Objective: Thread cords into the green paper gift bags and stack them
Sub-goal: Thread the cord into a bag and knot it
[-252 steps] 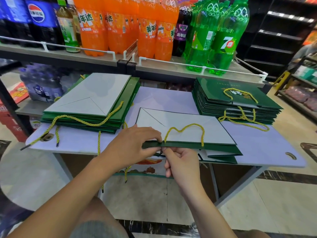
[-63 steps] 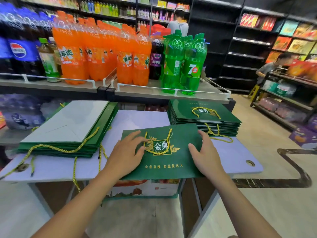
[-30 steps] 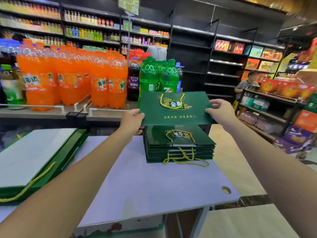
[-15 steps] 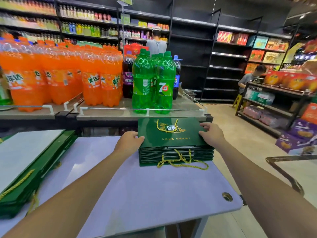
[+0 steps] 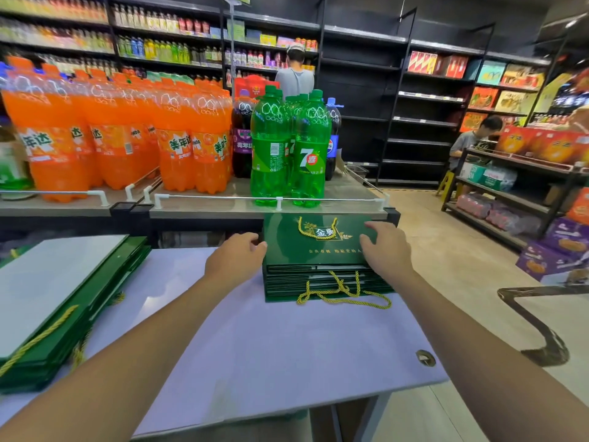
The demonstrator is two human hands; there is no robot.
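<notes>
Centrally, 金典 on top bag (image 5: 306, 252); left hand (image 5: 236, 258), right hand (image 5: 384, 250) touching.

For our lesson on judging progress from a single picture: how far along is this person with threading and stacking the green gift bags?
Done: a stack of corded bags sits on the table at far right, gold cords hanging out in front. In hand: the top bag lies on it, left hand at its edge, right hand resting on it. Left: the pile at the left, apparently waiting.
</notes>
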